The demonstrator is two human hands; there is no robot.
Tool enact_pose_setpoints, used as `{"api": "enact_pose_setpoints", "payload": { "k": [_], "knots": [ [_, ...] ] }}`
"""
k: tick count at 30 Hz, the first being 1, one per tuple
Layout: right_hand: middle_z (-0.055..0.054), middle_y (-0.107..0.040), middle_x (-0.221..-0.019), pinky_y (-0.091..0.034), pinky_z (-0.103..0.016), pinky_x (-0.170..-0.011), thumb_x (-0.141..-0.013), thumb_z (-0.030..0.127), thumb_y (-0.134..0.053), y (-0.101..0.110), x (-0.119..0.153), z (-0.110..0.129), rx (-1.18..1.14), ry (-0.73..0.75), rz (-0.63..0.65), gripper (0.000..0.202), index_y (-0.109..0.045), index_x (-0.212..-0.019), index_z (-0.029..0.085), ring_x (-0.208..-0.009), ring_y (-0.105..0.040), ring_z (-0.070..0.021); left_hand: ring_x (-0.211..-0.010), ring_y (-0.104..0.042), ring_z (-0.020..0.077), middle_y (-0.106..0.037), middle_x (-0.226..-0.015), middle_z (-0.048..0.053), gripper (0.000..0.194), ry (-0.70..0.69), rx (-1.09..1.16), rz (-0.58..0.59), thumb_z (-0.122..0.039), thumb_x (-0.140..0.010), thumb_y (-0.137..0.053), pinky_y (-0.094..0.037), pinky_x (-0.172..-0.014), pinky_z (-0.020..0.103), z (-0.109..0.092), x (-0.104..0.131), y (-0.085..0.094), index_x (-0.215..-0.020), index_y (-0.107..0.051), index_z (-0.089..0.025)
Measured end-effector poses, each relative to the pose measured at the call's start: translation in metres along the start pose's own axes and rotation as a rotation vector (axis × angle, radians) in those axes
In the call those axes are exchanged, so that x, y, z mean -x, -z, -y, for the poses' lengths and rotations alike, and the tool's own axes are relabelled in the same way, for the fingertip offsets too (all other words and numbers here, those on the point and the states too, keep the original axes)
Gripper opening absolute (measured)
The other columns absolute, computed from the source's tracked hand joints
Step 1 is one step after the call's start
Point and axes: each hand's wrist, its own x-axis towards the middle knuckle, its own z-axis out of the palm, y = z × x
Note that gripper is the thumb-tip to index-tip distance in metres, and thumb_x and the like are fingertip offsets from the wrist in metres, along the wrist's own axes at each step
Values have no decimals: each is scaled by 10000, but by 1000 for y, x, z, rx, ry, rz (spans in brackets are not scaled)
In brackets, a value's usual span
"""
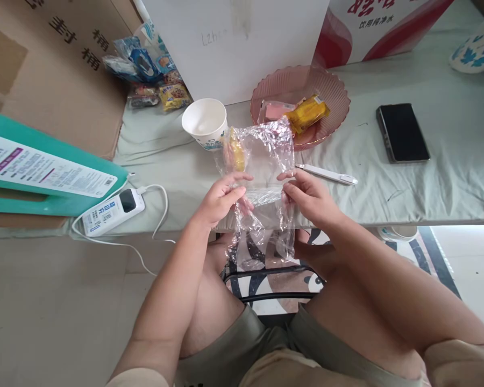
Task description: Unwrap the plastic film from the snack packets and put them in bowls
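Note:
Between my two hands stretches a crinkled sheet of clear plastic film (262,196), its lower part hanging past the table's front edge. My left hand (222,198) pinches its left side. On the right, my right hand (306,194) grips the opposite side between thumb and fingers. Under or behind the film's upper left shows something yellow (236,153), which I cannot make out. A white paper cup (205,122) stands just behind it. The pink ribbed bowl (339,102) holds a yellow packet (308,113) and a pink packet (276,111). A white box cutter (326,173) lies by my right hand.
A black phone (403,133) lies at the right, with another paper cup (478,45) beyond. White boxes (242,48) stand behind. Small snack packets (173,95) sit at the back left. Further left are a power strip (113,212), its cable, a green box (44,172) and a cardboard box (64,70).

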Motion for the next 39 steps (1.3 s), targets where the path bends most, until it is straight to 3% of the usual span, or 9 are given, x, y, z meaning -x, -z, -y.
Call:
{"api": "enact_pose_setpoints", "payload": {
  "k": [6,11,15,19,24,27,30,34,39],
  "knots": [
    [43,-568,-653,-451,-295,-614,-886,324,-578,4,-3,0,-8,157,-133,106,-613,-835,237,-585,-540,-106,-553,-703,152,-746,-714,13,274,-70,81,-47,-364,-763,-821,-552,-554,262,2,-4,0,-903,-650,-201],
    [-8,-650,-800,-504,-342,-771,-781,230,-583,10,-4,-4,63,168,-114,96,-610,-688,227,-785,-608,-155,-646,-657,127,-709,-728,30,128,-160,27,-170,-268,-714,-797,-515,-614,255,2,-9,-3,-679,-711,-180],
    [-45,-675,-1074,-542,-385,-863,-822,313,-558,13,-8,-9,-78,83,-132,152,-633,-942,258,-1008,-657,-203,-721,-652,167,-714,-757,67,156,-224,32,-231,-315,-727,-700,-508,-635,286,0,-12,-3,-678,-749,-175],
    [-48,-653,-1017,-570,-386,-741,-914,515,-499,12,-8,-9,-208,-73,-102,416,-498,-1271,302,-851,-673,-201,-694,-629,146,-683,-758,46,182,-278,-13,-235,-343,-723,-772,-488,-608,267,1,-13,-3,-668,-703,-185],
    [-22,-678,-814,-548,-367,-784,-750,370,-756,4,-1,1,-100,-156,78,251,-603,-879,220,-767,-653,-180,-740,-685,119,-693,-950,-16,375,-268,132,-261,-213,-633,-865,-570,-712,261,-5,-4,-4,-934,-645,-247],
    [-4,-685,-792,-542,-352,-811,-762,359,-725,0,1,6,-154,-97,4,209,-572,-796,220,-788,-673,-166,-910,-753,184,-729,-1147,5,694,-120,254,-144,-265,-624,-900,-607,-808,319,-8,2,-7,-1230,-572,-349],
    [3,-700,-844,-551,-340,-798,-782,366,-698,-3,2,7,-238,-64,-38,209,-551,-841,230,-817,-698,-162,-971,-770,239,-769,-1133,72,587,12,252,-1,-314,-650,-901,-607,-843,343,-1,3,-13,-1182,-659,-265],
    [-7,-725,-853,-554,-343,-773,-819,436,-685,0,2,7,-209,-114,-86,265,-527,-895,237,-800,-718,-173,-814,-779,227,-799,-915,81,307,23,164,-78,-388,-708,-861,-607,-722,311,8,-7,-20,-863,-707,-172],
    [-8,-685,-697,-494,-305,-626,-799,452,-722,9,0,5,-15,-144,80,300,-617,-924,201,-631,-631,-148,-460,-641,140,-702,-643,-34,329,25,88,-167,-435,-751,-812,-474,-409,229,4,-16,-15,-946,-660,-218]
  ]
}}
